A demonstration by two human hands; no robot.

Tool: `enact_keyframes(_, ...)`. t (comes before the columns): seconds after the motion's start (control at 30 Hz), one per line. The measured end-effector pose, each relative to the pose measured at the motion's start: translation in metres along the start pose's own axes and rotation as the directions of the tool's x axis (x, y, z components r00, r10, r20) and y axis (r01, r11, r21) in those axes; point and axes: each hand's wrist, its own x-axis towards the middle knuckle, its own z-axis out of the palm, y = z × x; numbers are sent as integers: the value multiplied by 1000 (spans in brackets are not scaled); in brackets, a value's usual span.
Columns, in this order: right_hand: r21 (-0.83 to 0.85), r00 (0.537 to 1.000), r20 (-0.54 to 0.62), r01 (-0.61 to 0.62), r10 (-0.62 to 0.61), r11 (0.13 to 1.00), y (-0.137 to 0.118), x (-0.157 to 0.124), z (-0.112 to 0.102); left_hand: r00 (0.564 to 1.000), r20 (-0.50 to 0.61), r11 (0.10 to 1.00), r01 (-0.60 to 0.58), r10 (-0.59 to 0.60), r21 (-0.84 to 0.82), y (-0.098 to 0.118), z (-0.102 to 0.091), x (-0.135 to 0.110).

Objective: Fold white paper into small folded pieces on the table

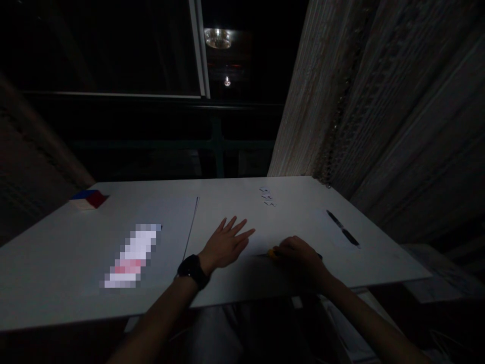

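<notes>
My left hand point(224, 244), with a dark watch point(193, 270) on the wrist, reaches over the white table with its fingers spread and nothing in them. To its right, my right hand point(297, 252) is closed around a slim yellow and dark tool point(271, 254). A narrow pointed tip sticks out of it toward my left hand, and a dark end shows past the other side of my palm. Dim light and my fingers hide its exact kind. Both hands are low at the table's near side. Whether the left one touches the surface I cannot tell.
A lit, blurred-out screen point(131, 258) lies at left on the white table point(235, 189), beside a thin dark line point(192, 225). A blue, red and white block point(89, 199) stands far left. Several small thin pieces point(267, 197) lie at the back; a black pen-like object point(343, 229) lies right.
</notes>
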Motion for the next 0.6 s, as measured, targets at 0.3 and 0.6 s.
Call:
enact_keyframes(0.3, 13, 1000, -27, 10, -10, 1000, 2, -4, -1, 1000, -7, 1000, 7, -7, -3, 0, 0, 1)
enact_keyframes(0.6, 37, 997, -65, -35, 37, 999, -5, -5, 2, 1000, -16, 1000, 0, 0, -11, -1, 3, 1)
